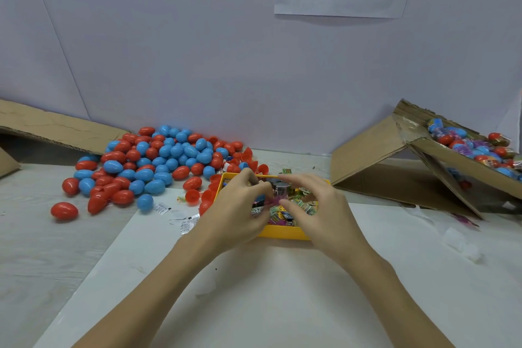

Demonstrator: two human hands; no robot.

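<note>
Both hands are working above a rectangular yellow plastic tray (282, 233) of printed packets. The left hand (237, 206) and right hand (313, 203) are pinching a small pink wrapper (271, 202) between curled fingertips, just over the tray's middle. Loose red and blue plastic eggs (158, 161) are lying at ten o'clock from the tray, and a tilted brown cardboard box (375, 161) is resting at two o'clock.

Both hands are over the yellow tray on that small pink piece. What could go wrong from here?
1. The pink piece is held only by fingertip pinches of the left hand and right hand; a slip could drop it among the packets in the yellow tray.
2. The loose eggs lie beside the tray, near the left hand; a nudge may send them rolling.
3. The wrapped eggs in the tilted cardboard box might slide out.
</note>
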